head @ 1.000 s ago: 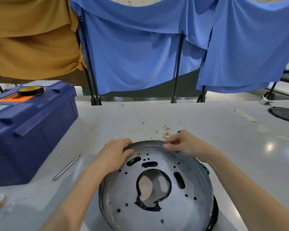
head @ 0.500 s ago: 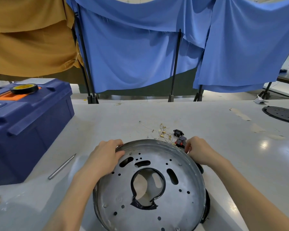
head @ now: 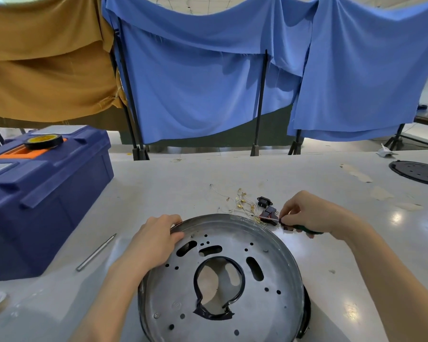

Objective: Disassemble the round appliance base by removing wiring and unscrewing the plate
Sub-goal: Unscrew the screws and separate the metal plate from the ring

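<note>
On the table point(head: 307, 183), left hand point(head: 156, 239) gripping round base point(head: 269, 280) at its rim, right hand point(head: 311, 213) pinching wiring point(head: 266, 218)

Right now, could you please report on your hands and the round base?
Left hand grips rim of round silver metal base. Right hand pinches thin white wire beyond it. Brass-tipped loose wires alongside.

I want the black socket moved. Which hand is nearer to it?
Right. The right hand, holding a green-handled tool, is just right of the black socket; the left hand grips the round base farther left.
</note>
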### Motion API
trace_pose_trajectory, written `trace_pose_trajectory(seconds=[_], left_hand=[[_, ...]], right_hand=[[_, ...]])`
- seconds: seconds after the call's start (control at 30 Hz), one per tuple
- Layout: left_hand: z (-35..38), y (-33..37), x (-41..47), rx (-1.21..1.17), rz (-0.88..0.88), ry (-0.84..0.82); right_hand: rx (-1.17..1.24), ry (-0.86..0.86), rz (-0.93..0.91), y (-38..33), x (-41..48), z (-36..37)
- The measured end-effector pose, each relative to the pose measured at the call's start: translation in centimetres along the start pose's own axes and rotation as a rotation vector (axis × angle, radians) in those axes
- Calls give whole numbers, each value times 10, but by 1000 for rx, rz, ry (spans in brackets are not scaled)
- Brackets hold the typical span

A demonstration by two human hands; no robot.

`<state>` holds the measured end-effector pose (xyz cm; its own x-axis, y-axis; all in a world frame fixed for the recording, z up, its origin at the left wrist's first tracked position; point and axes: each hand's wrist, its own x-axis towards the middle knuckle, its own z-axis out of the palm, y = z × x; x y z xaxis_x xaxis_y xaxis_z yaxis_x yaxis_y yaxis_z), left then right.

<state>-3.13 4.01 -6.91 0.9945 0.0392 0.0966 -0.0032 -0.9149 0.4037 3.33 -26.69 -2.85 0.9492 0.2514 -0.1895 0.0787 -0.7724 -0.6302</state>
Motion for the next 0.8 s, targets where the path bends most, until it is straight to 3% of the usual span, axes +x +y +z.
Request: trace_pose_trajectory(seconds=[0.17,0.4,0.57,0.8], left_hand=[[0,-1,1,4,0,2],[-1,3,6,-84,-16,-27],[5,1,4,-165,15,-57],[6,-1,8,-190,18,-45]], right_hand=[[205,205,-97,-13,-1,-10],[529,234,-284,-32,1,-3],[902,338,-280,-34,8,10],[1417,166,-317,-48,8,32]])
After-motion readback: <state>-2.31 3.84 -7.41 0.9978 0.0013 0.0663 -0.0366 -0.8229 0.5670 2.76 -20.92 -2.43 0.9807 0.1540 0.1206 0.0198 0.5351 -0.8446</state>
